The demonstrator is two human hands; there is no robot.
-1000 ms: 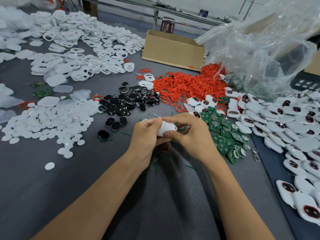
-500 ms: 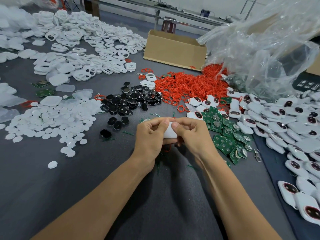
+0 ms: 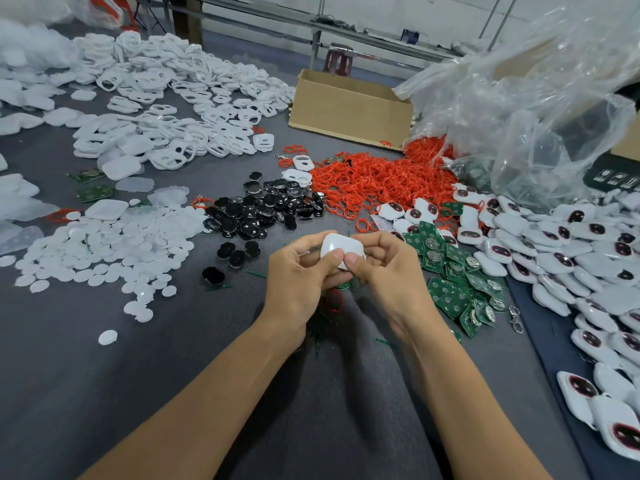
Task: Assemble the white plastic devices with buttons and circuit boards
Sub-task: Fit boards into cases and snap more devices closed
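Both hands hold one white plastic device above the grey table, its smooth back facing me. My left hand grips its left side and my right hand grips its right side, both thumbs pressing on the shell. A red ring lies on the table just under my hands. Green circuit boards are heaped to the right of my hands. Black buttons lie in a pile beyond them.
Red rings are piled at the back centre. Assembled white devices cover the right side. White round discs spread at the left, white frames at the far left. A cardboard box and a clear plastic bag stand behind.
The device has turned in my hands so more of its white back shows. Both thumbs have shifted onto its near edge. My hands stayed in about the same place.
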